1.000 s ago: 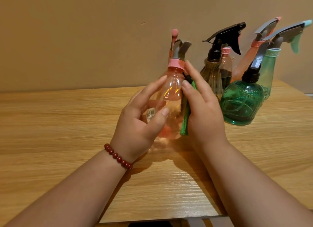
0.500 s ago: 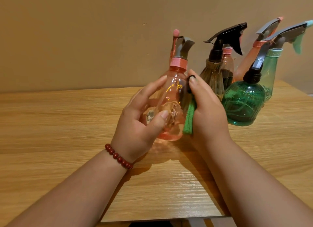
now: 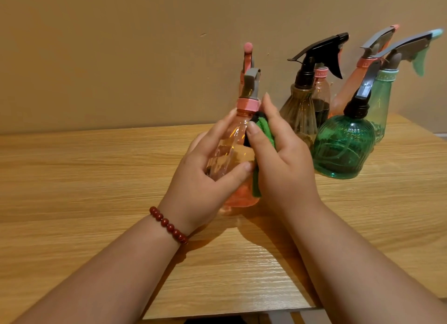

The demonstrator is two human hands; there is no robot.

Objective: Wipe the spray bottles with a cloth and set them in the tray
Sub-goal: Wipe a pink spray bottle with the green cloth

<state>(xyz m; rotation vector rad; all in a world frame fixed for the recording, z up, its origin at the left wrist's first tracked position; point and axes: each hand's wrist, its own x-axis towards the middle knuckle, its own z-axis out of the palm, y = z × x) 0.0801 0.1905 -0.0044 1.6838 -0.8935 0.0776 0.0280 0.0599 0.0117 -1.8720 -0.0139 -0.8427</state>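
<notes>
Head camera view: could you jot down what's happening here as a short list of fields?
held item: pink spray bottle
left hand: wrapped around the bottle's body
right hand: presses a green cloth to the bottle's side
waiting bottles: round green spray bottle, brown spray bottle, others behind
surface: wooden table
tray: not in view
left wrist: red bead bracelet

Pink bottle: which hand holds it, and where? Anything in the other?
Left hand wraps the pink bottle around its body. Right hand presses a green cloth against its side.
</notes>
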